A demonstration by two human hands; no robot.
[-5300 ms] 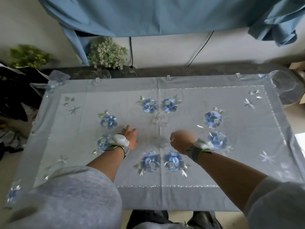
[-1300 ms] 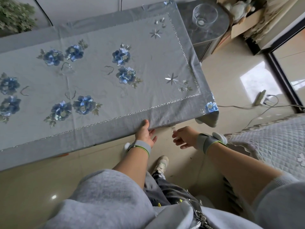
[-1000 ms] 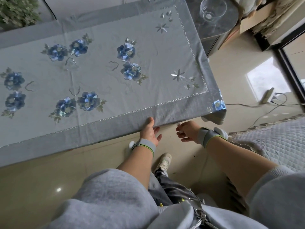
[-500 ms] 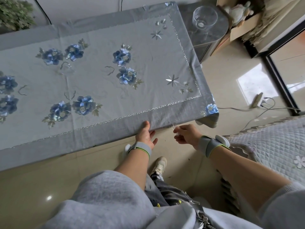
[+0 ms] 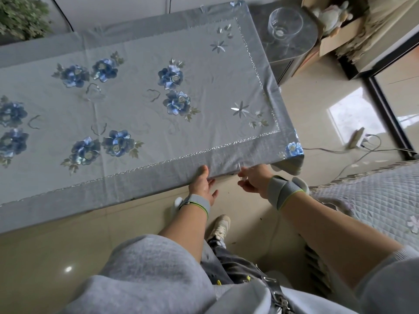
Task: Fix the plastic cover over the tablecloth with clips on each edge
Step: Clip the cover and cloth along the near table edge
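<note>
A grey tablecloth (image 5: 140,109) with blue embroidered flowers lies under a clear plastic cover (image 5: 260,87) that shows as a faint sheen. My left hand (image 5: 203,183) pinches the near edge, thumb on top and fingers underneath. Just to its right, my right hand (image 5: 252,181) holds a small clear clip (image 5: 239,169) against the same edge, near the front right corner. Whether the clip grips the edge is too small to tell.
A glass bowl (image 5: 285,22) stands on a dark side table (image 5: 301,49) past the far right corner. A power strip (image 5: 357,138) and cables lie on the tiled floor. A quilted cushion (image 5: 371,200) is at my right, a plant (image 5: 22,17) at far left.
Five seconds ago both hands pressed on the middle of the cloth. Since then I moved to the near right edge; in the last second my right hand rose with the clip up to the edge.
</note>
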